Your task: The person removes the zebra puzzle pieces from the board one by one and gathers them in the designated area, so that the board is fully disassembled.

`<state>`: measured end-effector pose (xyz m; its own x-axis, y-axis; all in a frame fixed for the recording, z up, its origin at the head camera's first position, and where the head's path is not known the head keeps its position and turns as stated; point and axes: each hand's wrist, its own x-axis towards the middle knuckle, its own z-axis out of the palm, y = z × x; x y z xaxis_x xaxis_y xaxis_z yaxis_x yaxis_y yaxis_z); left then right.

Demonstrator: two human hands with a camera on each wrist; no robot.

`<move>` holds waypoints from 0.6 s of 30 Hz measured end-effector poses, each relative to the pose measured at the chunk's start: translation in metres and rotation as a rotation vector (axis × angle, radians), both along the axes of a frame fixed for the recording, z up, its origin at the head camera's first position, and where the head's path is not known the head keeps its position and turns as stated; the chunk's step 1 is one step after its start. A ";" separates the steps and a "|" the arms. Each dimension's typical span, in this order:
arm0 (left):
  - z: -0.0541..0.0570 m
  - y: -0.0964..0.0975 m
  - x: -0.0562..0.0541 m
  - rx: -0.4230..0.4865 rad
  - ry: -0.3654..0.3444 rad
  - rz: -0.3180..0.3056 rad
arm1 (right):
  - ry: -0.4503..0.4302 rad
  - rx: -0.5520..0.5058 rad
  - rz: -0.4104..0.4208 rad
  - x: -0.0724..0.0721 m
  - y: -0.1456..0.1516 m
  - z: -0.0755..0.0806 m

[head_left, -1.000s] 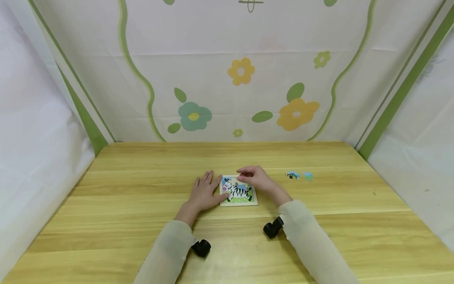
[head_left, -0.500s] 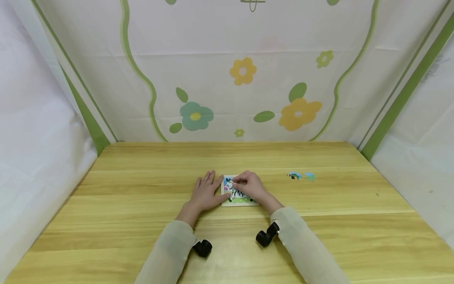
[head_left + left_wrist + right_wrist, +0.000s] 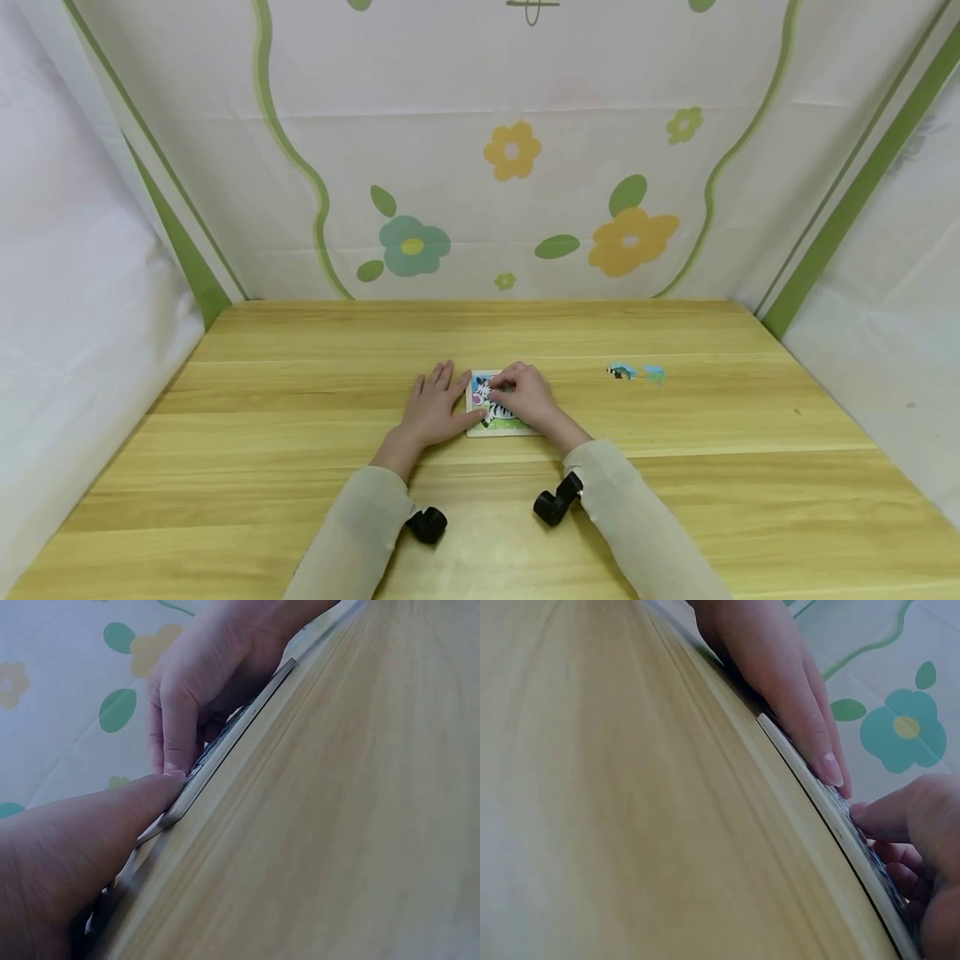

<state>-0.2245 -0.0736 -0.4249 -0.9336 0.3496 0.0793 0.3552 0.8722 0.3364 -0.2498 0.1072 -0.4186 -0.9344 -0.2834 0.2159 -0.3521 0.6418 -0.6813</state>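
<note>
A square jigsaw puzzle board point(image 3: 501, 432) with a pale frame and a zebra picture lies flat on the table. My left hand point(image 3: 435, 408) rests at its left side with fingers spread, the thumb reaching over the lower left of the picture. From the right, my right hand point(image 3: 528, 396) covers the upper right of the board, its fingers curled and the fingertips down at the zebra's neck. It pinches a small puzzle piece, mostly hidden by the fingers. In the right wrist view, the left thumb point(image 3: 829, 769) and the right thumb point(image 3: 881, 817) come close together over the board.
Two loose puzzle pieces lie to the right on the wooden table point(image 3: 300, 483): a blue and dark one point(image 3: 622, 371) and a blue and green one point(image 3: 654, 373). A white cloth with printed flowers point(image 3: 412, 246) hangs behind the table; white cloth walls flank it.
My right hand has moved left and down from the board's top right edge to the zebra's neck, carrying the puzzle piece. The left hand has stayed at the board's left side.
</note>
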 end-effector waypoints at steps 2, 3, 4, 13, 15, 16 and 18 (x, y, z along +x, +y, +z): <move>0.000 0.000 0.000 0.006 0.002 -0.001 | -0.010 0.011 -0.031 0.001 -0.002 0.000; 0.000 0.000 0.000 0.008 0.001 -0.001 | -0.012 0.014 -0.040 0.001 -0.003 0.000; 0.000 0.000 0.000 0.009 0.001 -0.001 | -0.013 0.015 -0.048 0.002 -0.004 0.000; 0.001 0.000 0.000 0.007 -0.007 0.004 | -0.019 0.024 -0.084 0.004 -0.009 0.003; 0.001 0.000 0.001 0.003 -0.009 0.005 | -0.017 0.020 -0.083 0.003 -0.009 0.003; 0.001 0.000 0.001 0.005 -0.009 0.005 | -0.018 0.015 -0.083 0.003 -0.010 0.002; 0.002 0.000 0.002 0.007 -0.009 0.005 | -0.018 0.008 -0.075 0.002 -0.009 0.002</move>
<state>-0.2229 -0.0732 -0.4228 -0.9360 0.3444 0.0734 0.3478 0.8715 0.3458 -0.2474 0.0978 -0.4166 -0.9568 -0.2140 0.1969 -0.2905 0.6714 -0.6818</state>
